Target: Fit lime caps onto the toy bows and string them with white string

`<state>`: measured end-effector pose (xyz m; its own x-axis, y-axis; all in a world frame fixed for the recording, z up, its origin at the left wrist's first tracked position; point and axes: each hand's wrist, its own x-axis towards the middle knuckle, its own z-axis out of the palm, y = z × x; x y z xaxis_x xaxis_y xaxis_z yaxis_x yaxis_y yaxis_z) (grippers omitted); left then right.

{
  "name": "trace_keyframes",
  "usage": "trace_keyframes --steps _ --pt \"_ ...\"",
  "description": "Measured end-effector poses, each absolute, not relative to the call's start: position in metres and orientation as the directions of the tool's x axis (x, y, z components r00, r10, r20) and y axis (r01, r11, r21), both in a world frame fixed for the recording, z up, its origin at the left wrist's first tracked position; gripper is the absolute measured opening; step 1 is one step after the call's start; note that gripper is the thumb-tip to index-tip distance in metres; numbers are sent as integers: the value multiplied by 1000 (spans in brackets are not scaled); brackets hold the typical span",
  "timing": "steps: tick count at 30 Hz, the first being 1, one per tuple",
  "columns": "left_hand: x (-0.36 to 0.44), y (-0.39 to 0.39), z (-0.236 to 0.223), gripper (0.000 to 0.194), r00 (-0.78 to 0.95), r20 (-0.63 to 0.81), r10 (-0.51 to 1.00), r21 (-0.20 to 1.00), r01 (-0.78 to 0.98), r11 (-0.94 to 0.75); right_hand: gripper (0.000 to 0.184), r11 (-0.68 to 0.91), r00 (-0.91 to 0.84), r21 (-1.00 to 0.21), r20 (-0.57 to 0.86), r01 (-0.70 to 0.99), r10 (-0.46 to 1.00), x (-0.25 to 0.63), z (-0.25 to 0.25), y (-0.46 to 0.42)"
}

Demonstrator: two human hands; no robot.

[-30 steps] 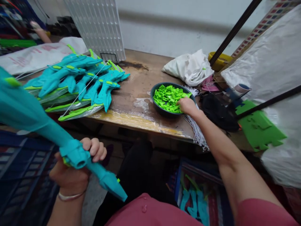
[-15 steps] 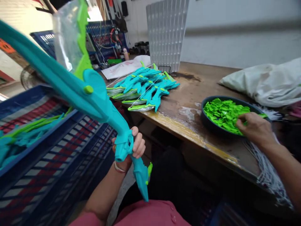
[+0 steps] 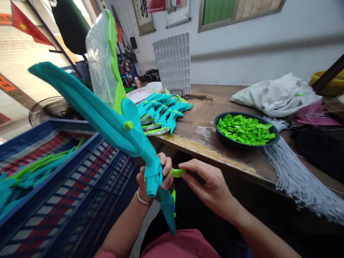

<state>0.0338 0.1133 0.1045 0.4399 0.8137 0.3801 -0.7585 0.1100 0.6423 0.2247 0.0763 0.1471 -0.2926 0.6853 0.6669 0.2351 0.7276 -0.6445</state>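
Note:
My left hand (image 3: 166, 168) is wrapped round the grip of a turquoise toy bow (image 3: 134, 132), which has a lime-green limb edge with a clear plastic sheet at its upper part. One turquoise limb reaches to the upper left, and another part hangs below the hand. Between thumb and fingers of my right hand (image 3: 209, 182) is a small green plastic piece (image 3: 177, 173), close beside the left hand's fingers; whether it touches the bow I cannot tell. A dark round bowl (image 3: 276, 139) full of similar green pieces (image 3: 244, 129) stands on the table beyond the right hand.
Several turquoise and green toy bows (image 3: 163, 111) lie piled on the table (image 3: 204, 107). At left stands a blue plastic crate (image 3: 91, 157) holding more such parts. White cords (image 3: 292, 179) hang over the table's edge, near a white sack (image 3: 276, 95). A ribbed grey panel (image 3: 173, 61) leans upright behind.
My right hand has come from the bowl to beside my left hand, bringing a green plastic piece. The view has shifted upward and right, and the left hand still grips the toy bow.

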Motion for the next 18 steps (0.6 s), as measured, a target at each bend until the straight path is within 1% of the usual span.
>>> trace_keyframes --steps 3,4,5,7,9,10,12,15,18 --pt "39 111 107 59 430 424 797 637 -767 76 5 585 -201 -809 566 53 800 214 147 64" --pt "41 111 108 58 423 450 786 631 -774 56 3 516 -170 -856 514 -40 841 211 147 62" --pt "43 110 108 57 410 475 778 623 -781 31 6 445 -141 -884 463 -140 875 207 146 60" --pt "49 108 110 55 370 506 779 609 -793 -19 12 325 -103 -891 373 -316 922 200 146 56" --pt "54 106 110 57 313 490 814 604 -795 -58 13 257 -96 -875 321 -411 942 193 146 50" --pt "57 104 110 59 283 468 837 606 -792 -71 12 242 -101 -872 311 -425 945 190 145 47" --pt "60 101 110 62 233 444 865 607 -788 -99 10 260 -111 -879 328 -400 938 187 145 41" --pt "61 99 107 66 224 490 842 591 -795 -132 15 336 -110 -889 385 -312 916 186 142 33" --pt "56 96 103 67 249 515 820 588 -799 -126 23 340 -153 -886 401 -317 903 184 138 29"
